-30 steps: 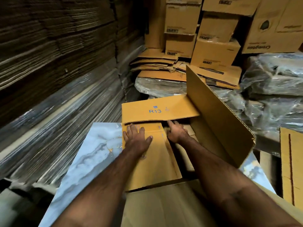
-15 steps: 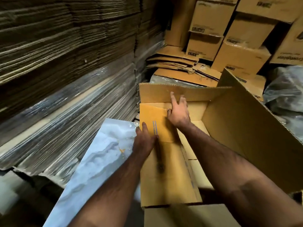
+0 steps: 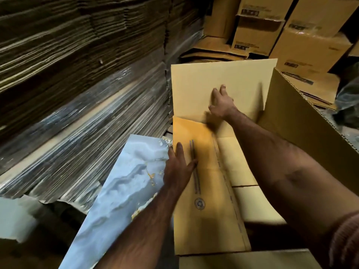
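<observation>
Carton: the corrugated cardboard box (image 3: 310,133) lay open before the person, its left side on a marble-patterned tile (image 3: 120,191), near wrapped stacks of flattened cartons (image 3: 77,105).
Left hand: the left hand (image 3: 178,167) lay flat with straight fingers, pressing down the long left flap (image 3: 206,220) by its outer edge.
Right hand: the right hand (image 3: 221,103) pushed the upright far flap (image 3: 223,78) with spread, straight fingers, pinching nothing.
Handling: probably light; stiff across its panels, bending readily only at the scored creases; the edges likely crush easily.
Hold: best pressed flat-palmed beside a crease, or taken by a flap edge.
</observation>
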`<action>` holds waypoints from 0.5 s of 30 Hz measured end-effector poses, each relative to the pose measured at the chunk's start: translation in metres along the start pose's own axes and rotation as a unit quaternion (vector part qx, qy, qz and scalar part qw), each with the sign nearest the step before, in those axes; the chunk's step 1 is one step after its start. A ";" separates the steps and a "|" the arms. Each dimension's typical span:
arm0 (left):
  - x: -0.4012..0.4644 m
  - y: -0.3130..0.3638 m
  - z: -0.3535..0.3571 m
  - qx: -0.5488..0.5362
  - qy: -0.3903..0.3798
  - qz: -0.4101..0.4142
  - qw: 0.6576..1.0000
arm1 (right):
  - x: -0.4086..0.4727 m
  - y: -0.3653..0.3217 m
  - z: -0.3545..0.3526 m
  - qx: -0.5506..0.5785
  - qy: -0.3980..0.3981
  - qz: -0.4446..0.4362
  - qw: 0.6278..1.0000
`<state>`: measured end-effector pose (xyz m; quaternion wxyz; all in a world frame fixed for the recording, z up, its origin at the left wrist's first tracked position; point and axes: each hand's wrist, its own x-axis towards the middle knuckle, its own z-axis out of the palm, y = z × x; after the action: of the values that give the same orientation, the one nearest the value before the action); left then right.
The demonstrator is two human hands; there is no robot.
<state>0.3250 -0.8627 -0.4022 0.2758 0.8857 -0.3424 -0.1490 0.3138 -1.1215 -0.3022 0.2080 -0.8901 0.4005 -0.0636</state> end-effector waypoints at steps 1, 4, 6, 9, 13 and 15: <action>-0.001 0.001 0.000 0.007 0.003 -0.002 1.000 | -0.007 0.004 0.002 0.013 0.027 -0.025 0.999; -0.003 0.004 -0.003 0.019 0.014 -0.006 1.000 | -0.048 0.015 0.017 0.082 0.107 -0.055 0.989; -0.003 0.005 -0.006 0.010 0.016 -0.012 1.000 | -0.083 0.029 0.039 0.136 0.099 -0.004 0.986; -0.006 0.008 -0.011 -0.012 0.012 -0.020 1.000 | -0.139 0.053 0.071 0.195 0.011 0.113 0.974; -0.013 0.013 -0.019 -0.022 -0.010 -0.003 1.000 | -0.208 0.073 0.073 0.370 -0.121 0.224 0.894; -0.013 0.018 -0.025 -0.015 -0.032 0.001 0.999 | -0.232 0.075 0.061 0.485 -0.163 0.253 0.821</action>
<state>0.3170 -0.8552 -0.3708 0.2785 0.8756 -0.3501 -0.1824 0.1241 -0.9746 -0.3769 0.6839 -0.5394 0.4889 -0.0487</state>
